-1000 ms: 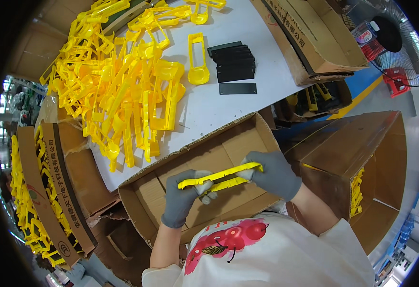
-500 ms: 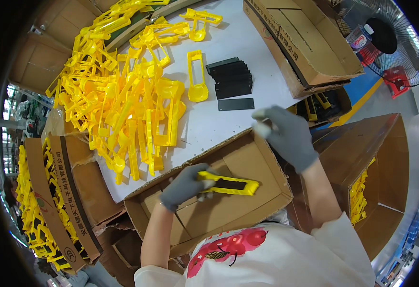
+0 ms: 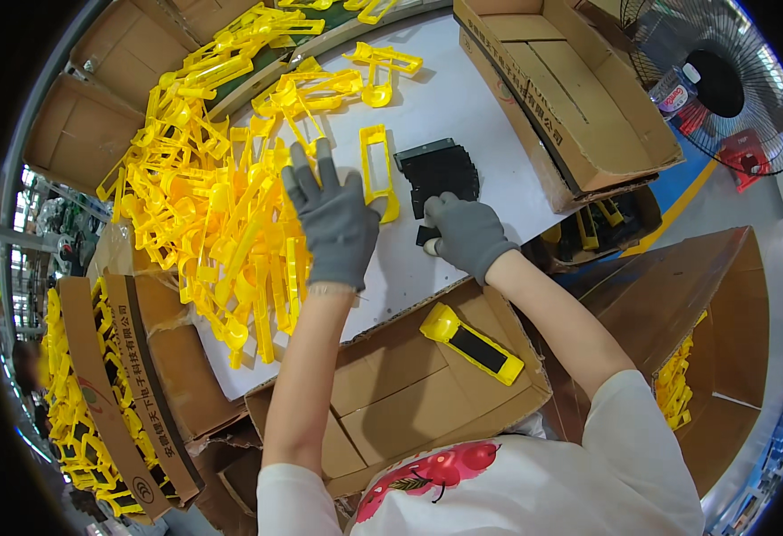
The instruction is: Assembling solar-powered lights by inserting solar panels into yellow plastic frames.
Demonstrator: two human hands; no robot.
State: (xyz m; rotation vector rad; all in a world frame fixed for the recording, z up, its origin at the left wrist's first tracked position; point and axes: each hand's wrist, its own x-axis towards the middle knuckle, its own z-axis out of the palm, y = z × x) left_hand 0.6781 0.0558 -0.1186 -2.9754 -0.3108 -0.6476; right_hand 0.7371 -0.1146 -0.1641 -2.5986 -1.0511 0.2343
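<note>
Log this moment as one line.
left hand: open above yellow plastic frames | right hand: on black flat inserts | assembled piece: in cardboard box

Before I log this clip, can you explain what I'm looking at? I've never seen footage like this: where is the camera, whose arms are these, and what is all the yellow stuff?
The camera sits on a person's head and looks down, so the forearms coming up from the bottom are that person's own; the fisheye lens bends straight edges. Both hands wear grey gloves. The left hand is spread open over the white table, beside a big pile of yellow plastic frames and one single yellow frame. The right hand rests at a stack of black inserts; whether it grips one is unclear. In the open cardboard box lies one yellow piece with a black insert. A fan stands at upper right.
</note>
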